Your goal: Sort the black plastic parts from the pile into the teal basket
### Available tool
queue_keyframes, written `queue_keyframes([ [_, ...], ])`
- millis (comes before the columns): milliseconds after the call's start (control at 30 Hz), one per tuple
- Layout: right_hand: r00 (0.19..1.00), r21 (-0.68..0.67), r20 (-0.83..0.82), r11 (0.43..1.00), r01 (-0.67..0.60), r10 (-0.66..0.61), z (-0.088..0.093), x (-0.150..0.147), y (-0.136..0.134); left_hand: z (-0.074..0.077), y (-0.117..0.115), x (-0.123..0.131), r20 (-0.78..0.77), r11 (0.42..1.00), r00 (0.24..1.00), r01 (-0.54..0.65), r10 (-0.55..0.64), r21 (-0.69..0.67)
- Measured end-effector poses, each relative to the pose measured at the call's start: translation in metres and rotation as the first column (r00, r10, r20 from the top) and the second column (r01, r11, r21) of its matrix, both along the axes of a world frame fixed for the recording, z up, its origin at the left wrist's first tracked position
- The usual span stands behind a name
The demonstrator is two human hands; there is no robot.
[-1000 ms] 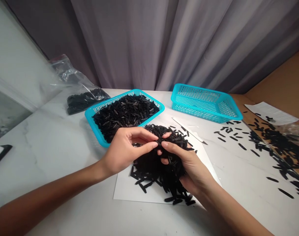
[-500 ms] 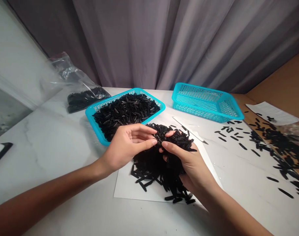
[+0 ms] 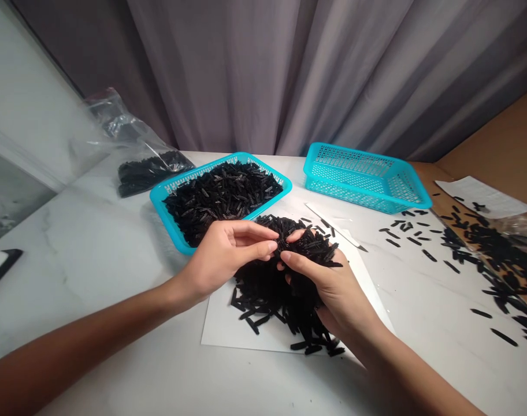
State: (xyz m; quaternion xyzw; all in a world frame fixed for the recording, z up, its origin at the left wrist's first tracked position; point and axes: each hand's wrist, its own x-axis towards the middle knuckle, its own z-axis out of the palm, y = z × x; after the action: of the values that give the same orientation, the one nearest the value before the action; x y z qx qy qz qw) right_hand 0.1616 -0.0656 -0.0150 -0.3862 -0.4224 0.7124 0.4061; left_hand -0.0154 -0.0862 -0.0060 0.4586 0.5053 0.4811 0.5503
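My right hand (image 3: pixel 324 277) is cupped around a bunch of small black strips (image 3: pixel 313 248), its thumb lying across the near side. From the left, my left hand (image 3: pixel 229 254) brings thumb and fingertips together in a pinch at the edge of that bunch, on a black strip mostly hidden by the fingertips. Below both hands a loose pile of black strips (image 3: pixel 263 300) lies on a white sheet (image 3: pixel 220 329). Just behind my left hand stands a blue basket (image 3: pixel 159 214) filled with the same strips.
At the back right stands a second blue basket (image 3: pixel 367 199). A white craft knife (image 3: pixel 333 225) lies behind the pile. Strips (image 3: pixel 484 248) are scattered on the right, near a piece of paper (image 3: pixel 482 196). A clear plastic bag (image 3: pixel 146 164) holding strips sits at the back left.
The fingertips of my left hand have drawn closer together at the bunch. My right hand has shifted very slightly left, still holding the strips.
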Motion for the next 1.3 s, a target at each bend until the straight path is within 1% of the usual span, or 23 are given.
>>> queue_keyframes([
  [200, 1.000, -0.014, 0.012, 1.000, -0.014, 0.014, 0.000, -0.001, -0.001, 0.000, -0.001, 0.001, 0.024, 0.999, 0.999, -0.040, 0.040, -0.002],
  [400, 0.999, -0.007, 0.048, 1.000, -0.010, 0.010, -0.004, -0.002, -0.001, -0.006, -0.003, 0.004, 0.044, 0.997, 0.996, -0.080, 0.081, -0.017],
  [567, 0.998, -0.018, 0.058, 1.000, 0.000, 0.001, -0.005, -0.003, -0.002, -0.006, -0.003, 0.002, 0.075, 0.998, 0.996, -0.045, 0.048, -0.050],
  [733, 0.999, -0.024, 0.042, 0.999, 0.022, -0.021, -0.003, -0.002, -0.001, 0.002, 0.000, 0.000, 0.127, 0.996, 0.992, 0.005, 0.006, -0.085],
  [867, 0.997, 0.027, 0.072, 1.000, 0.008, -0.010, -0.004, 0.001, -0.002, 0.007, 0.002, -0.004, 0.080, 0.995, 0.995, 0.059, -0.052, -0.083],
  [1000, 0.994, 0.057, 0.104, 0.998, -0.030, 0.024, -0.003, 0.002, -0.003, 0.009, 0.003, -0.006, -0.030, 0.995, 0.997, 0.065, -0.068, -0.070],
  [1100, 0.998, 0.000, 0.069, 1.000, -0.015, 0.015, -0.001, 0.001, -0.003, 0.008, 0.004, -0.008, -0.051, 0.997, 0.997, 0.052, -0.055, -0.048],
  [1233, 1.000, -0.149, -0.002, 0.989, 0.014, -0.014, 0.001, 0.000, -0.001, 0.006, 0.006, -0.011, -0.044, 1.000, 0.999, 0.009, -0.010, -0.019],
  [1300, 1.000, -0.200, -0.015, 0.979, 0.022, -0.025, 0.002, 0.000, 0.000, 0.005, 0.006, -0.010, -0.058, 1.000, 0.998, -0.022, 0.023, 0.013],
])
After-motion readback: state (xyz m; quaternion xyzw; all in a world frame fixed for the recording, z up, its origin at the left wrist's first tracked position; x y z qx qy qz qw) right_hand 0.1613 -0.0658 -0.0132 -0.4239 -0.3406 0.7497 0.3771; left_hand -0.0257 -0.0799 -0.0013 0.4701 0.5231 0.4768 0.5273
